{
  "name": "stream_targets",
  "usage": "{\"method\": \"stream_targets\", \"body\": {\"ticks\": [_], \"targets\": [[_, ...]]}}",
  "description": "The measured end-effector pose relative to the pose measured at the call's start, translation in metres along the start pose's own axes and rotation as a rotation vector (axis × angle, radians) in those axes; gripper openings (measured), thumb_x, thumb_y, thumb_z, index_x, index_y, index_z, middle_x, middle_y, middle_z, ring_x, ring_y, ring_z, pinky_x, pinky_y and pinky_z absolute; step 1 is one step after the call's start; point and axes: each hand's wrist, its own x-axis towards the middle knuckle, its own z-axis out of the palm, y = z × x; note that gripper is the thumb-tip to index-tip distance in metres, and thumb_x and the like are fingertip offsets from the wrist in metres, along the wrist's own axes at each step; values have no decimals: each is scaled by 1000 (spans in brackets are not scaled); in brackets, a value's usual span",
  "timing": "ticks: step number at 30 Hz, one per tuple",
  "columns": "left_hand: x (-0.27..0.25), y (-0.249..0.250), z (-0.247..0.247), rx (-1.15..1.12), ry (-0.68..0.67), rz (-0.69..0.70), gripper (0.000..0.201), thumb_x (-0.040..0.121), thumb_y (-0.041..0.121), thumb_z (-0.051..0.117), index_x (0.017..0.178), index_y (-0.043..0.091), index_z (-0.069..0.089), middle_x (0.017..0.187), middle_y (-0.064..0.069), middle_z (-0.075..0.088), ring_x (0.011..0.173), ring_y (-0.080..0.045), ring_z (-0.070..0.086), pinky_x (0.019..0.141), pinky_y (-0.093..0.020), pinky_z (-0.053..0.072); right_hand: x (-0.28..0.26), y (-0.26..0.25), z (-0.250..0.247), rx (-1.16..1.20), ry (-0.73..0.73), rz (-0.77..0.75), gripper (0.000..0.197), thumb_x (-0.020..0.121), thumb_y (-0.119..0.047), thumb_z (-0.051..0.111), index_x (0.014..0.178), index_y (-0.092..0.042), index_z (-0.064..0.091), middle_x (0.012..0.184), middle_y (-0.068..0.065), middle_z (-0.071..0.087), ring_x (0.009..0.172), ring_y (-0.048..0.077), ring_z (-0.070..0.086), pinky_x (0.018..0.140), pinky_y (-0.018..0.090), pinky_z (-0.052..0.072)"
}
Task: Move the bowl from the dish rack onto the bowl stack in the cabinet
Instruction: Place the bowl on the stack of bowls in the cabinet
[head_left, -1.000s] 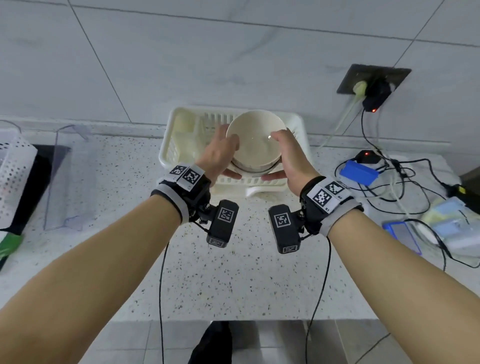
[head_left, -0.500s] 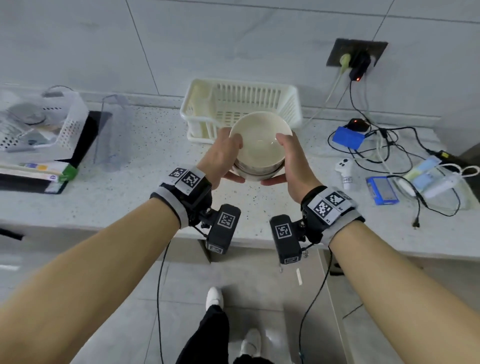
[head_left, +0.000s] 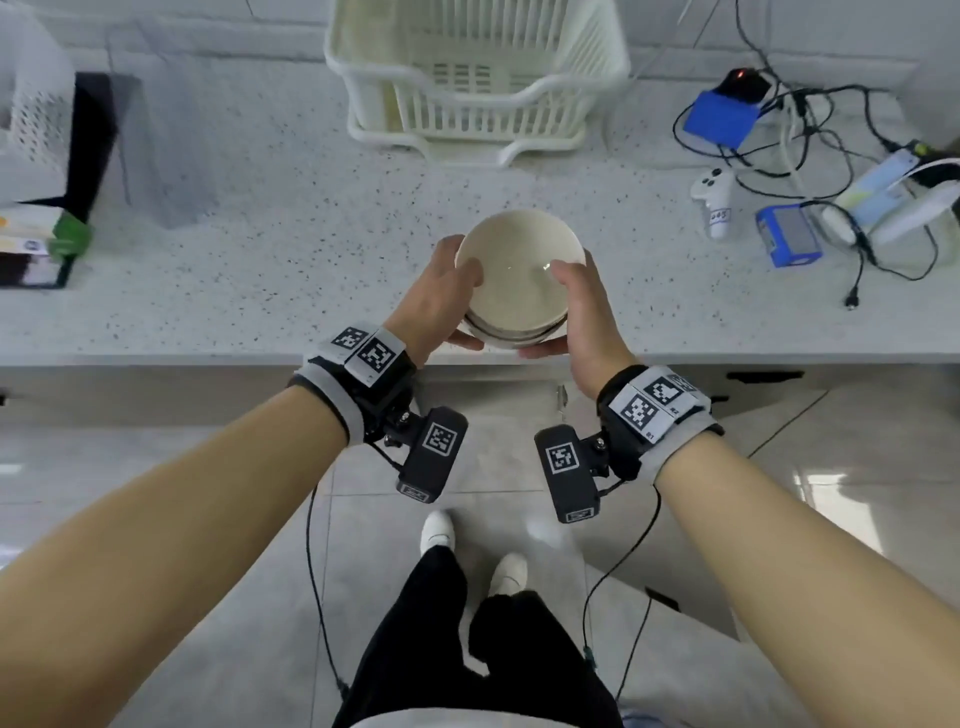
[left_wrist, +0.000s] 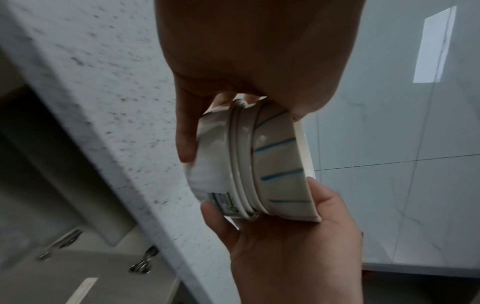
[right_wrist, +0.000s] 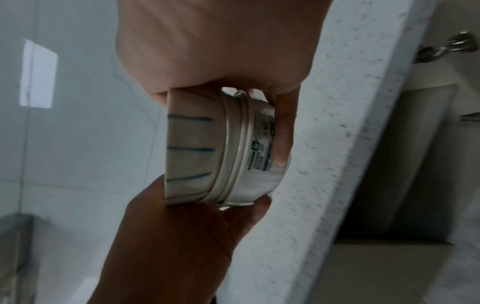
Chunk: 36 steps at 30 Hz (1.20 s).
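Observation:
A cream bowl (head_left: 519, 270) with blue stripes on its outside (left_wrist: 278, 170) and a label on its base (right_wrist: 259, 148) hangs upright above the counter's front edge. My left hand (head_left: 436, 306) grips its left side, thumb over the rim and fingers under the base. My right hand (head_left: 584, 312) grips the right side the same way. The cream dish rack (head_left: 478, 78) stands behind, at the back of the counter, apart from the bowl. The bowl stack is not in view.
The speckled counter (head_left: 260, 218) runs across the view. To the right lie tangled cables (head_left: 810, 135), a blue box (head_left: 722, 117), a white controller (head_left: 716, 200) and a blue device (head_left: 787, 236). A white basket (head_left: 36, 104) sits at the left. Cabinet fronts (head_left: 156, 395) and tiled floor (head_left: 249, 649) lie below.
Both hands have carried the bowl away from the dish rack toward me, out to the counter's front edge. The view has tilted down, showing floor and feet.

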Motion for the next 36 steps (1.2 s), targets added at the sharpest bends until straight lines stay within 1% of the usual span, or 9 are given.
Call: {"method": "stream_targets", "body": {"ticks": [3, 7, 11, 14, 17, 24, 31, 33, 36], "targets": [[-14, -38, 1, -20, 25, -69, 46, 94, 19, 38, 139, 24, 35, 118, -11, 49, 106, -37, 58, 74, -56, 61, -13, 37, 12, -18, -4, 36, 55, 85, -43, 44, 138, -28, 45, 126, 1, 56, 106, 22, 62, 60, 45, 64], [-27, -89, 6, -20, -9, -128, 46, 96, 19, 37, 141, 29, 32, 115, -4, 50, 104, -33, 59, 78, -56, 61, -27, 86, 16, -58, -19, 64, 55, 85, -40, 44, 138, -29, 44, 128, 3, 55, 107, 24, 62, 62, 51, 64], [-31, -145, 26, -31, -12, -196, 52, 97, 18, 38, 146, 31, 30, 111, 7, 50, 100, -21, 58, 78, -50, 62, -36, 147, 10, -30, -30, 122, 46, 85, -39, 45, 130, -35, 47, 128, 5, 57, 108, 27, 63, 62, 49, 62], [-20, -186, 48, -6, -46, -250, 52, 96, 17, 40, 145, 30, 32, 120, -2, 52, 108, -28, 56, 78, -51, 62, -35, 196, 2, -19, -33, 178, 34, 87, -36, 45, 121, -39, 48, 125, 2, 58, 110, 28, 63, 55, 39, 61], [1, -229, 67, -14, -68, -267, 53, 95, 18, 41, 146, 31, 33, 128, -7, 50, 109, -27, 57, 78, -50, 62, -19, 247, -7, -21, -12, 194, 43, 88, -36, 45, 131, -36, 46, 132, 5, 58, 111, 30, 63, 54, 35, 59], [89, -320, 94, -64, -57, -224, 50, 96, 27, 47, 145, 30, 38, 130, -6, 56, 108, -29, 63, 75, -47, 63, 57, 339, -16, -28, 2, 205, 47, 83, -44, 44, 130, -36, 45, 126, 2, 59, 109, 29, 64, 67, 54, 64], [198, -356, 95, -108, -30, -107, 29, 98, 33, 47, 127, 32, 44, 116, 2, 59, 99, -26, 68, 74, -44, 64, 174, 384, -16, -27, 5, 119, 49, 84, -46, 44, 130, -31, 49, 123, 6, 59, 106, 31, 65, 69, 56, 64], [226, -355, 97, -127, 12, -64, 26, 99, 32, 46, 124, 28, 45, 113, -1, 60, 92, -24, 70, 72, -43, 64, 205, 385, -17, -13, 3, 90, 47, 84, -49, 46, 126, -27, 52, 122, 11, 61, 103, 35, 67, 68, 54, 64], [262, -356, 99, -130, 93, -35, 31, 97, 38, 49, 122, 21, 43, 119, -9, 60, 98, -29, 68, 72, -44, 64, 245, 387, -16, -16, 1, 41, 45, 87, -52, 48, 121, -23, 53, 121, 13, 60, 102, 35, 68, 64, 49, 64]]}}
